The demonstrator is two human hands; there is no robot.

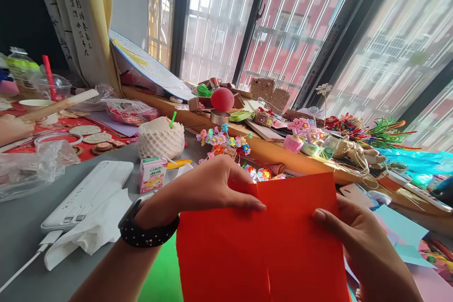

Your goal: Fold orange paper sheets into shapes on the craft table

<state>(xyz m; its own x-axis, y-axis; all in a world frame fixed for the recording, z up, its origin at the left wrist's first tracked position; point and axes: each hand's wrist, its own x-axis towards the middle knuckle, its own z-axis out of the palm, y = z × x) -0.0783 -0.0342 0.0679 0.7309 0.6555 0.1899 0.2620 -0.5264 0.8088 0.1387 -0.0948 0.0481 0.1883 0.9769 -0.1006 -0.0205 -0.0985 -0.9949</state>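
Note:
Red paper [300,245] is held up in front of me, with a slit or gap running up its lower middle. My left hand [212,184] pinches its top edge near the centre, the thumb on the near face; a black dotted band circles that wrist. My right hand [357,240] grips the right edge, thumb in front and fingers behind. Whether it is one sheet or two overlapping pieces I cannot tell. Green paper [161,273] lies below, partly hidden by my left forearm and the red paper.
A white power bank [88,193] with a cable, a crumpled tissue [95,231], a small drink carton [153,174] and a netted coconut [161,139] stand left. Crochet flowers [224,141] sit behind. Light blue paper [403,231] lies right. Another person's hand [16,130] holds a wooden stick [60,106].

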